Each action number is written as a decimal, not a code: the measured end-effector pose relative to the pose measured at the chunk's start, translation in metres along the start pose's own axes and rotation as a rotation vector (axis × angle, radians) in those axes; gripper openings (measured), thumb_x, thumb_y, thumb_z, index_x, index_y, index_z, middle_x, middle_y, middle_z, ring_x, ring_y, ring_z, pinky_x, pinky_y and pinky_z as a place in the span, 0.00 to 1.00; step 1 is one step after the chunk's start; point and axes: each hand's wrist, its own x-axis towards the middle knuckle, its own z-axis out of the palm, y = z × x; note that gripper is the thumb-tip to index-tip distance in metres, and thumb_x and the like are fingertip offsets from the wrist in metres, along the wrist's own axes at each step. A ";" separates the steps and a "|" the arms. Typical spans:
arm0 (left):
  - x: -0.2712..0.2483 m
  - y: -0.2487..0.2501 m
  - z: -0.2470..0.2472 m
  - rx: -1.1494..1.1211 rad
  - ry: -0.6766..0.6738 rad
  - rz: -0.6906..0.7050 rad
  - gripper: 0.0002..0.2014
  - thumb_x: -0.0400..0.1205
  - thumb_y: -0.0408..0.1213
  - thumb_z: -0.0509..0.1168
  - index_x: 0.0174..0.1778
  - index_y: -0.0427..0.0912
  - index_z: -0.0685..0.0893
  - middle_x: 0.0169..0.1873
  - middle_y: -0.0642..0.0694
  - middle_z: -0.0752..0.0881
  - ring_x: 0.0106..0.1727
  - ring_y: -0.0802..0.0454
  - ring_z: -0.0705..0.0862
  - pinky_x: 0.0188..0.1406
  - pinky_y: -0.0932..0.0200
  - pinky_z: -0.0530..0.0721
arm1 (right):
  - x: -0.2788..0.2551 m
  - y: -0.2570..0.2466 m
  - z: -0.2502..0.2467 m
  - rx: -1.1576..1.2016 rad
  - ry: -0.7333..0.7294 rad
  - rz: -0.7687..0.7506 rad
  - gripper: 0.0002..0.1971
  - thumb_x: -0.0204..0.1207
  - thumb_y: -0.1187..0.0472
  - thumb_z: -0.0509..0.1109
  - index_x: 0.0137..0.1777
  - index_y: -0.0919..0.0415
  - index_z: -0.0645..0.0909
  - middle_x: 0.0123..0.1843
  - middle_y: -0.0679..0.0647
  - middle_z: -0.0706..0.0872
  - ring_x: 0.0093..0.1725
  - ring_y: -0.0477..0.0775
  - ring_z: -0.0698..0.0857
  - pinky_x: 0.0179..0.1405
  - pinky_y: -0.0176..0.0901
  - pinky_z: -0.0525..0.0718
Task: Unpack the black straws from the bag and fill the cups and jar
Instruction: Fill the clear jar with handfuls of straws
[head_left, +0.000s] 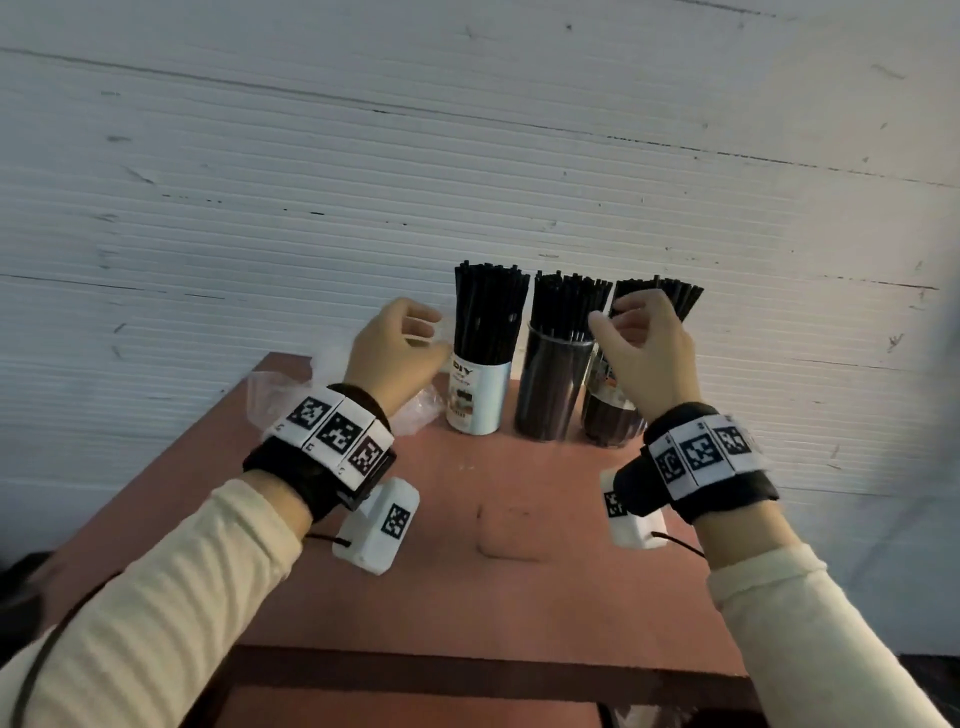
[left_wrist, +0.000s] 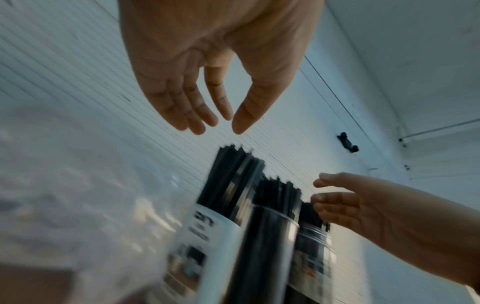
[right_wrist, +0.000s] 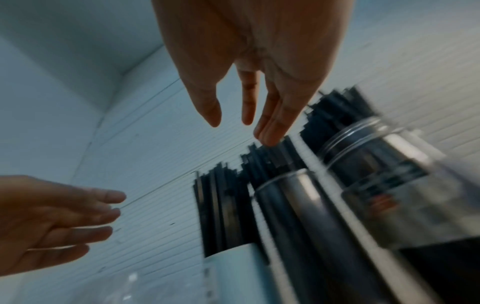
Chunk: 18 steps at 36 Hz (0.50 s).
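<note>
Head view. Three containers are ranged in a row at the far edge of the red-brown worktop (head_left: 519, 597), close to the white ribbed wall (head_left: 467, 156): a white labelled cup (head_left: 478, 397), a clear cup (head_left: 550, 384) and a clear jar (head_left: 610, 410), part hidden by the right hand (head_left: 644, 353). Each is packed with upright black straws (head_left: 488, 312), so filling is judged complete or nearly so. A crumpled clear bag (head_left: 291, 395), apparently emptied, is seen behind the left hand (head_left: 395, 353), near the worktop's left edge. Open room is left across the near half of the worktop.

Left wrist view. The left hand (left_wrist: 207, 61) is shown with its grip relaxed and nothing held, thumb and fingers (left_wrist: 192, 115) extended above the straws (left_wrist: 233, 174). The bag (left_wrist: 78, 195) is registered as a blur at lower left. The right hand (left_wrist: 363, 211) is seen just beside the straw tops.

Right wrist view. The right hand (right_wrist: 246, 61) is likewise empty, its grip loose and its fingers (right_wrist: 270, 131) poised over the straws (right_wrist: 272, 156) of the clear cup (right_wrist: 298, 205); contact cannot be judged through the blur. The jar (right_wrist: 384, 185), with a threaded mouth, stands alongside it.
</note>
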 end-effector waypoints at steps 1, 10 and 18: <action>0.000 -0.001 -0.013 0.025 0.027 0.019 0.13 0.76 0.35 0.73 0.55 0.47 0.84 0.49 0.52 0.86 0.49 0.56 0.85 0.45 0.64 0.82 | -0.002 -0.006 0.010 0.026 -0.047 -0.006 0.14 0.76 0.51 0.71 0.56 0.58 0.79 0.45 0.52 0.84 0.43 0.46 0.83 0.43 0.38 0.81; 0.019 -0.047 -0.112 0.184 0.008 -0.313 0.17 0.78 0.42 0.73 0.62 0.45 0.82 0.53 0.47 0.85 0.46 0.55 0.84 0.47 0.59 0.76 | -0.028 -0.049 0.106 0.021 -0.693 0.032 0.20 0.81 0.45 0.65 0.72 0.40 0.72 0.38 0.49 0.82 0.30 0.42 0.80 0.34 0.34 0.80; 0.007 -0.079 -0.124 0.197 -0.328 -0.452 0.21 0.82 0.24 0.64 0.67 0.49 0.79 0.65 0.44 0.82 0.61 0.45 0.83 0.56 0.52 0.84 | -0.046 -0.069 0.149 -0.230 -0.890 -0.040 0.23 0.81 0.45 0.64 0.76 0.40 0.71 0.56 0.45 0.80 0.54 0.51 0.80 0.58 0.42 0.77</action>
